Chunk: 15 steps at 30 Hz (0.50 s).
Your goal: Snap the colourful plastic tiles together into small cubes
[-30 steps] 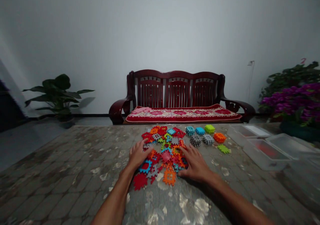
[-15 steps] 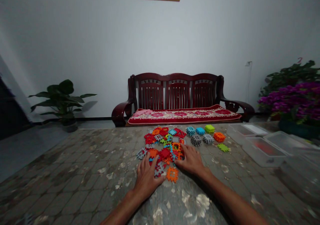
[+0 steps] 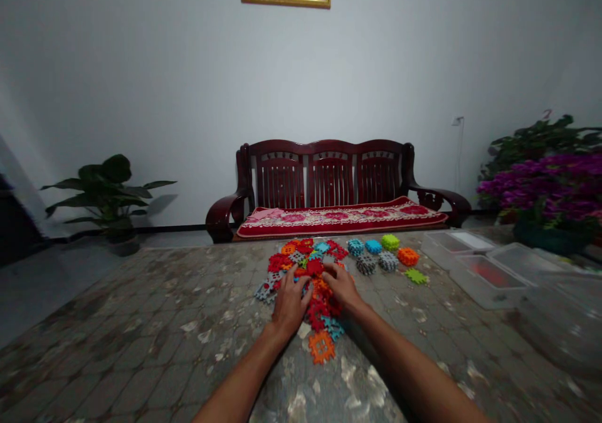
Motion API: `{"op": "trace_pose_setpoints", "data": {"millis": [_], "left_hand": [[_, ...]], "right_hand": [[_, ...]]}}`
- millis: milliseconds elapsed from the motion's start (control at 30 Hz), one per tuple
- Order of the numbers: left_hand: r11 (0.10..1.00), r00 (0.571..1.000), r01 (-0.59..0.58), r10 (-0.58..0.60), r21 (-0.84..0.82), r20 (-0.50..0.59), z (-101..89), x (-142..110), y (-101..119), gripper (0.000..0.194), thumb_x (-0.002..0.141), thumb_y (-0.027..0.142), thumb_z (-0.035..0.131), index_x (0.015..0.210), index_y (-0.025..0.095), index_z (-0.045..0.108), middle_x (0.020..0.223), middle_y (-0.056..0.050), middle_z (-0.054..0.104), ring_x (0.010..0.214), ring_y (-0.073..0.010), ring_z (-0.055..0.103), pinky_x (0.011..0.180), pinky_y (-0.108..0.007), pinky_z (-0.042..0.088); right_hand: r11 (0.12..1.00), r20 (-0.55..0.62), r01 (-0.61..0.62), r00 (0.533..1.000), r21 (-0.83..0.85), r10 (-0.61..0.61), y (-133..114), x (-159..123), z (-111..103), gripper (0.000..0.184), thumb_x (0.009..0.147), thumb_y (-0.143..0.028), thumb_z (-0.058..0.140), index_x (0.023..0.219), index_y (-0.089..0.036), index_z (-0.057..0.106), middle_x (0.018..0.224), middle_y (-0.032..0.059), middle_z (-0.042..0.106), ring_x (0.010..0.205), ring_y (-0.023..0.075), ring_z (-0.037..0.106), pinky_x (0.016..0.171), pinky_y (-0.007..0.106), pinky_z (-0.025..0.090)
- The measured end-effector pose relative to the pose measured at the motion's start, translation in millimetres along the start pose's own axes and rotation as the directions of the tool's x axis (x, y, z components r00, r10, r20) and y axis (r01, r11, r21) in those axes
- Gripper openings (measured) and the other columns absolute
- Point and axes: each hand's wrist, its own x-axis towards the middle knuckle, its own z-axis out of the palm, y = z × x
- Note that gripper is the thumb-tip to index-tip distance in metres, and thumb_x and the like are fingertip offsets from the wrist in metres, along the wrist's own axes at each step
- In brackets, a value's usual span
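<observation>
A loose heap of notched plastic tiles point(image 3: 320, 310) in red, orange, grey, blue and green lies on the table in front of me. My left hand point(image 3: 288, 302) rests over the heap's left side, with thumb and fingers apart. On the right side, my right hand point(image 3: 344, 290) touches the tiles with its fingers parted and bent. A red tile point(image 3: 314, 267) sits on top between the fingertips of both hands. Nearest to me, an orange tile point(image 3: 322, 348) with a windowed middle lies flat at the heap's front tip. My palms and fingers hide part of the heap.
Right of the heap stand small stacks of same-coloured tiles, among them an orange stack point(image 3: 408, 257) and a dark grey stack point(image 3: 365, 264). A single green tile point(image 3: 416, 276) lies beside them. Clear plastic boxes point(image 3: 489, 280) occupy the table's right side. A wooden bench point(image 3: 329, 178) stands beyond.
My hands have moved inward and farther over the heap, closer together. Tiles there have shifted, with red and blue ones now spread toward me. The front orange tile sits slightly nearer.
</observation>
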Motion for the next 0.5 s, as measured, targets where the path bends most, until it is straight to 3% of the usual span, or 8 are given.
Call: {"op": "trace_pose_setpoints", "data": {"millis": [100,200,300,367,433,500], "left_hand": [[0.991,0.992,0.129,-0.129,0.027,0.002,-9.9,13.2,0.4,0.041,0.100,0.025,0.047,0.135,0.022,0.070,0.155,-0.014,0.054,0.147,-0.0312,0.046,0.122,-0.050,0.038],[0.984,0.983,0.162,-0.167,0.070,0.071,-20.8,6.5,7.1,0.046,0.103,0.033,0.043,0.144,0.025,0.064,0.161,-0.012,0.050,0.154,-0.0326,0.036,0.125,-0.056,0.030],[0.998,0.966,-0.056,0.047,0.027,0.256,-24.0,-20.4,18.9,0.051,0.098,0.046,0.054,0.148,0.034,0.059,0.168,-0.009,0.041,0.158,-0.0343,0.029,0.127,-0.065,0.017],[0.970,0.897,-0.237,0.239,-0.051,0.372,-20.0,-42.0,25.5,0.072,0.083,0.056,0.073,0.151,0.036,0.055,0.172,-0.011,0.032,0.159,-0.0396,0.022,0.125,-0.071,0.012],[0.927,0.829,-0.353,0.373,-0.126,0.417,-12.8,-58.8,28.4,0.084,0.075,0.061,0.080,0.151,0.037,0.054,0.174,-0.012,0.026,0.160,-0.0409,0.020,0.125,-0.071,0.013],[0.908,0.809,-0.398,0.415,-0.132,0.417,-5.3,-66.6,26.9,0.077,0.078,0.060,0.078,0.148,0.036,0.056,0.173,-0.013,0.027,0.159,-0.0392,0.023,0.125,-0.069,0.018]], "right_hand": [[0.999,-0.078,-0.027,0.996,0.035,0.029,5.2,10.3,-8.9,0.038,0.081,-0.032,0.061,0.114,-0.019,0.075,0.113,0.0090,0.078,0.105,0.0269,0.072,0.100,0.042,0.055],[0.988,-0.140,-0.011,0.990,-0.154,-0.011,13.9,6.8,-28.3,0.041,0.084,-0.030,0.057,0.120,-0.019,0.074,0.119,0.0111,0.076,0.113,0.0278,0.069,0.104,0.042,0.052],[0.909,-0.087,0.058,0.991,-0.413,-0.103,25.5,-4.5,-41.2,0.043,0.091,-0.029,0.053,0.128,-0.020,0.072,0.131,0.0124,0.072,0.126,0.0282,0.062,0.113,0.042,0.044],[0.844,-0.009,0.090,0.994,-0.529,-0.111,31.8,-11.9,-42.3,0.044,0.096,-0.030,0.050,0.135,-0.021,0.068,0.139,0.0124,0.068,0.132,0.0277,0.058,0.116,0.042,0.039],[0.791,0.051,0.101,0.995,-0.603,-0.089,35.5,-17.5,-40.1,0.045,0.098,-0.031,0.049,0.140,-0.022,0.065,0.146,0.0121,0.063,0.136,0.0276,0.054,0.117,0.043,0.036],[0.760,0.090,0.116,0.993,-0.640,-0.076,36.4,-21.2,-38.5,0.046,0.097,-0.028,0.051,0.141,-0.023,0.064,0.149,0.0117,0.061,0.138,0.0274,0.053,0.116,0.042,0.036]]}}
